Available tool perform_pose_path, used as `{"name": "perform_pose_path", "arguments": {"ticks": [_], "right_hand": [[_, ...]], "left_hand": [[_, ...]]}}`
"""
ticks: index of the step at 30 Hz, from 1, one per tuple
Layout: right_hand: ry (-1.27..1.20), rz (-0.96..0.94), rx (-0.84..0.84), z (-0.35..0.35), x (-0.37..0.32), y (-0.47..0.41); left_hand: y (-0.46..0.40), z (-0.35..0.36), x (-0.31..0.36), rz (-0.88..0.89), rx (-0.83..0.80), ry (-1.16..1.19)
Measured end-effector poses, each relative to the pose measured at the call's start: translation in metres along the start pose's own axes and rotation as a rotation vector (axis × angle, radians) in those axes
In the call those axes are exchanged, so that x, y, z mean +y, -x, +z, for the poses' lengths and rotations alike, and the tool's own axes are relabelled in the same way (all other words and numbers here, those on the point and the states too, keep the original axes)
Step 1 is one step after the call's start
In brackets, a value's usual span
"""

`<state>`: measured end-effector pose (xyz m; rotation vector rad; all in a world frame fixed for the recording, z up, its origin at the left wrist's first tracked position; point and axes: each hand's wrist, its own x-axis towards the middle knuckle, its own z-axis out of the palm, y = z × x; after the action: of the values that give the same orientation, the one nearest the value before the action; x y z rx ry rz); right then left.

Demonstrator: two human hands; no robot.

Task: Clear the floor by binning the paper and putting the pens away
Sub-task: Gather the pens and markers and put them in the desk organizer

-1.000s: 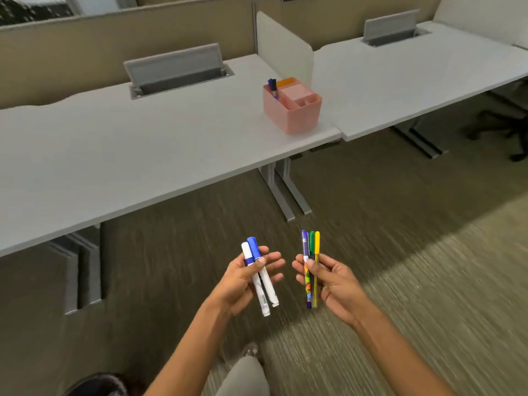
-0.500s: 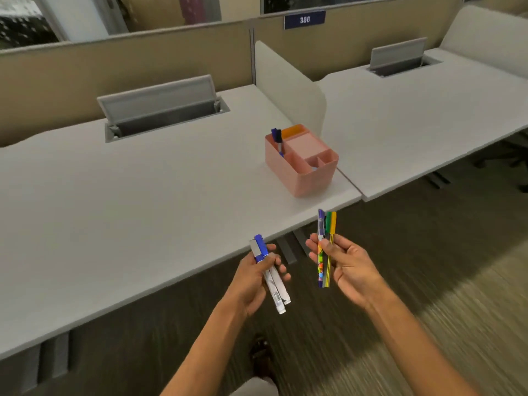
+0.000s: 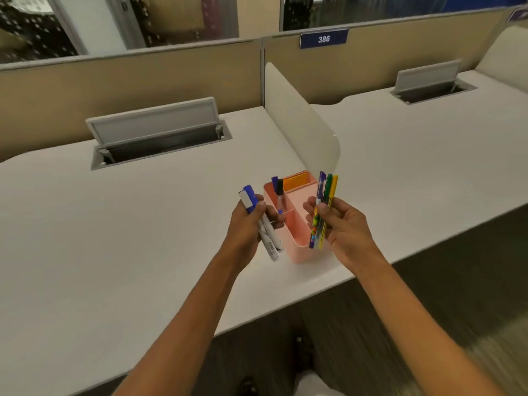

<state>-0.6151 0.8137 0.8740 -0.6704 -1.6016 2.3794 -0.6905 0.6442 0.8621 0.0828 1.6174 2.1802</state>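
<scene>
Holding pens in both fists above a white desk (image 3: 120, 238), a person stands at a cubicle workstation — the left hand (image 3: 248, 224) wrapped around two white markers (image 3: 264, 228) with blue caps, their capped ends pointing up past the thumb, the right hand (image 3: 341, 224) pinching three slim pens (image 3: 324, 207), purple, green and yellow, between thumb and fingers, caps up. Between the two hands, just beyond the knuckles, a pink desk organiser (image 3: 300, 224) sits near the desk's front edge; two capped pens (image 3: 277, 192) stand in its rear left compartment and an orange pad (image 3: 295, 182) in the rear one. A low white divider (image 3: 300, 121) rises behind the organiser — beyond the left hand, a grey cable hatch (image 3: 155, 130) stands open. No paper is in view.
</scene>
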Motion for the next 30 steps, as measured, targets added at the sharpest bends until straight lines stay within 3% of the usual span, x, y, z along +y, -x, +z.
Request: {"name": "perform_pose_path", "arguments": {"ticks": [9, 18, 30], "right_hand": [[0.193, -0.103, 0.018, -0.005, 0.007, -0.054], [0.447, -0.149, 0.018, -0.004, 0.031, -0.059], [0.541, -0.141, -0.036, 0.003, 0.046, -0.056]], "left_hand": [[-0.114, 0.037, 0.018, 0.144, 0.223, -0.222], [-0.14, 0.041, -0.002, 0.093, 0.329, -0.397], [-0.148, 0.031, -0.023, -0.037, 0.278, -0.393]]}}
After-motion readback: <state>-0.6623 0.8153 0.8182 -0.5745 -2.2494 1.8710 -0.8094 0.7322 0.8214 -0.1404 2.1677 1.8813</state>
